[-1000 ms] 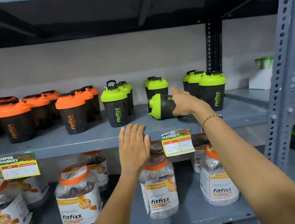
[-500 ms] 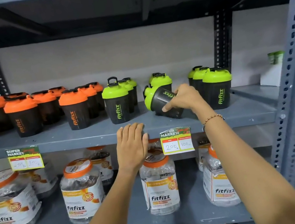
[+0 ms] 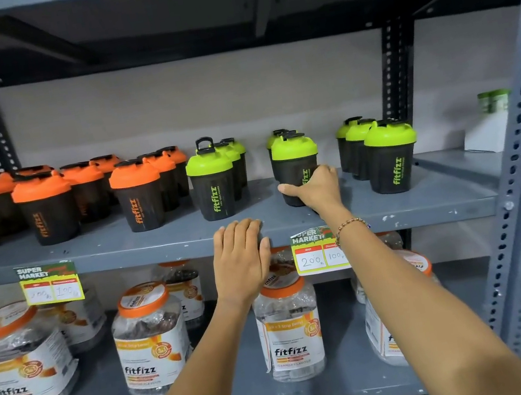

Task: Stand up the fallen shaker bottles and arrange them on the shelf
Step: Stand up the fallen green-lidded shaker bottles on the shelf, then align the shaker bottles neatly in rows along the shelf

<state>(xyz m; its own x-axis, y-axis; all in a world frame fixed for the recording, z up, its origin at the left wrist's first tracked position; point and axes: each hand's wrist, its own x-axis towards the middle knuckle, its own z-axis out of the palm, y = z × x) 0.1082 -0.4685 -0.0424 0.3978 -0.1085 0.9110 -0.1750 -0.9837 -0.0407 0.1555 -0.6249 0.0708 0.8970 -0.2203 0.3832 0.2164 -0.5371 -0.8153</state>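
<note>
Seemingly upright shaker bottle [image 3: 296, 163] within right hand [image 3: 316, 188]

Right hand [image 3: 315, 189] wrapped round lower body of green-lid shaker [image 3: 295, 165], thumb out to left; shaker upright on shelf [image 3: 121, 248]. Left hand [image 3: 240, 260] flat on shelf front edge, just left of price tag [image 3: 317, 251], fingers curled over lip. Left of held shaker: more green-lid ones [image 3: 212, 179], front one with loop handle up, then orange-lid bunch [image 3: 45, 209]. Right of it: another green trio [image 3: 391, 157]. Below shelf: fitfizz jars [image 3: 289, 331]. Beaded bracelet [image 3: 350, 228] on right wrist.
</note>
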